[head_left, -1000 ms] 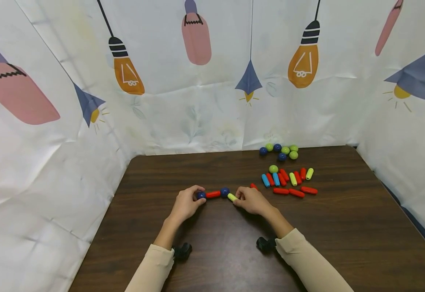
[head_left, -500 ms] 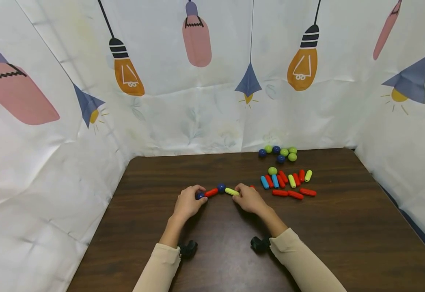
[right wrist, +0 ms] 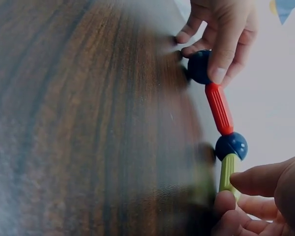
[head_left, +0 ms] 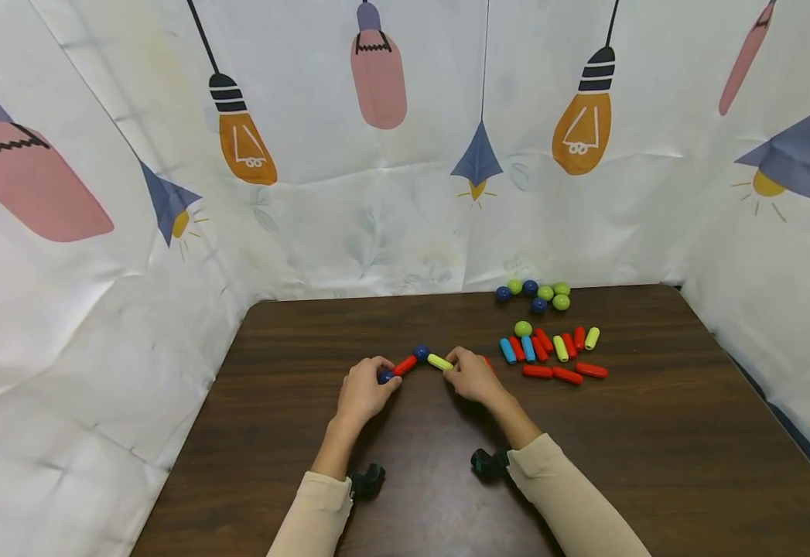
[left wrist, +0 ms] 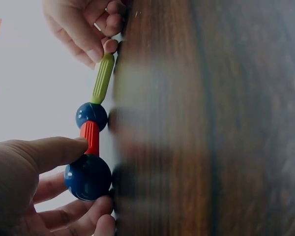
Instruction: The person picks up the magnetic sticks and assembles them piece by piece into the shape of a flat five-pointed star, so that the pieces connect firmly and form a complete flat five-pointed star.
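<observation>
A short chain of magnetic building pieces lies bent on the brown table: a blue ball [left wrist: 87, 178], a red rod [head_left: 405, 365], a second blue ball [head_left: 421, 353] and a yellow-green rod [head_left: 439, 362], joined end to end. My left hand [head_left: 363, 391] pinches the left-end blue ball, its thumb reaching the red rod's near end in the left wrist view. My right hand [head_left: 476, 379] holds the free end of the yellow-green rod between thumb and fingers, covering that tip. The middle ball forms the bend's peak, away from me.
Right of the chain lie several loose red, blue and yellow-green rods [head_left: 561, 348], with a green ball [head_left: 523, 329] beside them. Several blue and green balls [head_left: 545, 293] sit at the table's back edge. Behind my right hand, a red rod [head_left: 487, 361] is partly hidden.
The middle blue ball has shifted away from me and slightly left, so the red rod now slants more. The yellow-green rod has come further out of my right fingers' cover. Both wrists have drawn closer together.
</observation>
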Action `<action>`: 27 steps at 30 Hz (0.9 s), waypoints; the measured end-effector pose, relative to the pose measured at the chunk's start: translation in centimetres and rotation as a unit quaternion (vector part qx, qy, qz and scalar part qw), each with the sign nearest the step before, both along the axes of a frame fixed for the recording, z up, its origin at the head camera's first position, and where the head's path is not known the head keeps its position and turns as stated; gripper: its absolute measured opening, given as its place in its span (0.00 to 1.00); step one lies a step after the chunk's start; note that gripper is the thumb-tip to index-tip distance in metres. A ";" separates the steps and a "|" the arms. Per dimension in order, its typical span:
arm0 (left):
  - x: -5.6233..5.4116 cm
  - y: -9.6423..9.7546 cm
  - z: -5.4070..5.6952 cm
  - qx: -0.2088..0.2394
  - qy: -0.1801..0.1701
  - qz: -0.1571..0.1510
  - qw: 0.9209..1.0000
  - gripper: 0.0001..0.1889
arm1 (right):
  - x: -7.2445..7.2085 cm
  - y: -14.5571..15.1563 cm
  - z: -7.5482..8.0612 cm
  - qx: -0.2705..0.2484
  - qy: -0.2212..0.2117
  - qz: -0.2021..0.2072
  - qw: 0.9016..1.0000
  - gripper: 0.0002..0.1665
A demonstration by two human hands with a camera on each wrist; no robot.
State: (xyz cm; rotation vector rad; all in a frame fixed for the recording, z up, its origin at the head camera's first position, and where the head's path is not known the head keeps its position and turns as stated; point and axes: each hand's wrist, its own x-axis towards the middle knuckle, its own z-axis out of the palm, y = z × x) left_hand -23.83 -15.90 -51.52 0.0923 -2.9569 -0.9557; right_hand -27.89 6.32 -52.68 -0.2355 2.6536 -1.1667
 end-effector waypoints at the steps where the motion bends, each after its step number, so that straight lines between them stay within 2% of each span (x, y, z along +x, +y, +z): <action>1: 0.1 0.1 0.0 0.001 0.000 -0.002 1.000 0.13 | 0.0 0.0 0.0 -0.003 -0.003 -0.002 1.000 0.14; 10: 0.1 -0.4 0.3 -0.008 -0.012 -0.038 0.999 0.15 | 0.0 0.3 0.0 -0.019 -0.013 0.004 1.000 0.17; 15: -0.5 -0.7 0.5 -0.026 -0.023 -0.041 0.999 0.15 | 0.3 1.3 0.2 -0.053 -0.002 0.046 0.998 0.21; 19: -1.3 -0.5 0.5 -0.034 -0.021 -0.046 0.998 0.16 | 0.7 2.9 1.0 -0.084 0.005 0.088 0.993 0.20; 21: -1.7 -0.3 0.5 -0.029 -0.013 -0.056 0.998 0.19 | 0.8 4.0 1.6 -0.108 0.007 0.095 0.990 0.19; 24: -2.6 0.1 0.5 -0.018 -0.001 -0.085 0.996 0.23 | 0.5 5.7 2.2 -0.130 0.023 0.080 0.988 0.19; 27: -3.5 0.5 0.4 -0.009 0.005 -0.122 0.992 0.26 | 0.1 7.6 2.7 -0.135 0.043 0.038 0.989 0.18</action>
